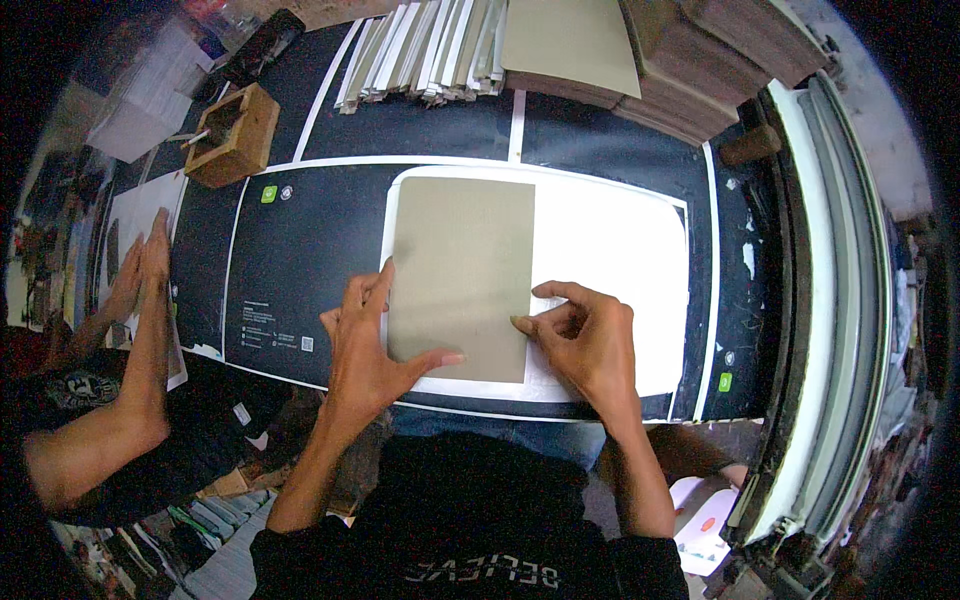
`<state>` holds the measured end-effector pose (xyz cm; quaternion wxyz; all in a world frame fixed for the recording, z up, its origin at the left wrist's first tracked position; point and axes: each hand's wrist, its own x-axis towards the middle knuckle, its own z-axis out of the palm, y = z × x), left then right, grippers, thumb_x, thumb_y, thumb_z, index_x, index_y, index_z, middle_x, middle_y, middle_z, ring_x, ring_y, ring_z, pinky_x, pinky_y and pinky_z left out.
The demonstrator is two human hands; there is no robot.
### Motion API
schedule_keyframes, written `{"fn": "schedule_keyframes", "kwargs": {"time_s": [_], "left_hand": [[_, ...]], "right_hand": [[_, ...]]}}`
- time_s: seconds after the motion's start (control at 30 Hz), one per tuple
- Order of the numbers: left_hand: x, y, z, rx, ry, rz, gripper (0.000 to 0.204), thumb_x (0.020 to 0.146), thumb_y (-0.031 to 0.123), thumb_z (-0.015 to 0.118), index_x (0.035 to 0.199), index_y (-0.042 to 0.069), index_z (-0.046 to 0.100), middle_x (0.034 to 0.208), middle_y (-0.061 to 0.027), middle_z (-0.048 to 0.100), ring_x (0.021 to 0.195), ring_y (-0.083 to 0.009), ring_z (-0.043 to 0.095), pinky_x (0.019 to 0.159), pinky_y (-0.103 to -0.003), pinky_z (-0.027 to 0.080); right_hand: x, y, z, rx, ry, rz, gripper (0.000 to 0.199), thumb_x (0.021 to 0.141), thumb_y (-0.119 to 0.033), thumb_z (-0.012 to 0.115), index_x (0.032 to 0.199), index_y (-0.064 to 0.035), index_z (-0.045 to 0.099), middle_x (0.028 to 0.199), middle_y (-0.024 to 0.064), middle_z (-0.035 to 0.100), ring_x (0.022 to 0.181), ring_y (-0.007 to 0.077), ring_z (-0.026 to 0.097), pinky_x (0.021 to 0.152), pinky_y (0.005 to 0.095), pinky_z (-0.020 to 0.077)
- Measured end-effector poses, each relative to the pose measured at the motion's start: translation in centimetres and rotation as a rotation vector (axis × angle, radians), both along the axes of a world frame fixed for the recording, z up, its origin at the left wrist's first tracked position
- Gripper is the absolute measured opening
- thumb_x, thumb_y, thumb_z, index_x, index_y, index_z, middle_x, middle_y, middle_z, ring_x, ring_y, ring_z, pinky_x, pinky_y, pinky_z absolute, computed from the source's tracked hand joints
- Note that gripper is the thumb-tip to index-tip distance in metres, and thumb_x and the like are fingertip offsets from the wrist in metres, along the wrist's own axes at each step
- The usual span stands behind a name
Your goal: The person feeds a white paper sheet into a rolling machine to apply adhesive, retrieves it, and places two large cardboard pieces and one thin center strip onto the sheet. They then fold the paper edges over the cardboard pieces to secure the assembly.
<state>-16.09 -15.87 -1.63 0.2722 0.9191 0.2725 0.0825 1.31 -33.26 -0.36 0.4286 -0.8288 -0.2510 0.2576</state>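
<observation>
Head view, logged remotely. I find a flat grey-brown rectangular board (460, 270) on a white round-cornered sheet (610, 240), over a black, white-lined tabletop (310, 235). Left hand (360, 345): thumb and forefinger spread, thumb at the board's lower edge, forefinger along its left edge. Right hand (585, 345): fingers curled, thumb tip at the right edge; I cannot tell whether it pinches the board.

Beyond the board: loose white and grey strips (425, 50) beside stacked grey-brown boards (570, 45). Upper left, an open wooden box (242, 165); at left, a co-worker's hand (154, 250). A long pale bar (830, 300) bounds the right side.

Markings: small white print and a square code (307, 344) on the tabletop, two green labels (268, 194), pale lettering on the black shirt (480, 500); not transcribed.

Right fingertips partly hidden; the rim is dark and blurred.
</observation>
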Motion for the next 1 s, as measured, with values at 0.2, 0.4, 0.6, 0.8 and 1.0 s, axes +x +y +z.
{"fn": "schedule_keyframes", "kwargs": {"time_s": [0.2,0.4,0.6,0.8,1.0], "left_hand": [[0.2,0.0,0.2,0.005,0.029,-0.019,0.117,0.059,0.046,0.095,0.149,-0.004,0.039,0.127,-0.0217,0.051,0.121,-0.0312,0.049,0.098,-0.048,0.030],[0.0,0.3,0.2,0.040,0.071,-0.048,0.119,0.059,0.049,0.095,0.148,-0.007,0.039,0.129,-0.0232,0.048,0.118,-0.0312,0.050,0.099,-0.050,0.029],[0.4,0.3,0.6,0.019,0.124,-0.047,0.120,0.060,0.048,0.095,0.150,-0.007,0.036,0.129,-0.0237,0.046,0.116,-0.0325,0.051,0.101,-0.053,0.030],[2.6,-0.7,0.9,0.118,-0.058,-0.067,0.103,0.078,0.037,0.084,0.155,-0.002,0.026,0.148,-0.0295,0.034,0.132,-0.0445,0.042,0.113,-0.062,0.024],[7.1,-1.1,-2.3,0.287,-0.110,-0.280,0.068,0.102,0.035,0.051,0.158,0.005,0.026,0.163,-0.0219,0.022,0.151,-0.0413,0.022,0.121,-0.060,0.014]], "right_hand": [[-0.2,0.0,0.2,-0.016,0.025,-0.011,0.029,0.082,-0.004,0.078,0.108,0.0075,0.070,0.074,0.0177,0.074,0.064,0.0179,0.072,0.060,0.0311,0.0562],[-0.1,0.1,0.3,-0.030,0.026,0.004,0.029,0.082,-0.004,0.078,0.107,0.0087,0.070,0.074,0.0180,0.073,0.064,0.0179,0.072,0.060,0.0313,0.0563],[0.1,0.0,0.3,-0.032,0.009,0.009,0.030,0.082,-0.004,0.078,0.108,0.0080,0.070,0.074,0.0179,0.074,0.064,0.0184,0.072,0.061,0.0317,0.0569],[0.0,0.2,0.3,-0.064,-0.008,0.010,0.030,0.081,-0.007,0.080,0.107,0.0059,0.072,0.077,0.0175,0.075,0.066,0.0187,0.073,0.063,0.0315,0.0579],[0.1,0.1,-0.3,-0.017,-0.021,0.007,0.030,0.081,-0.007,0.080,0.106,0.0053,0.072,0.075,0.0166,0.074,0.065,0.0177,0.073,0.063,0.0307,0.0571]]}}
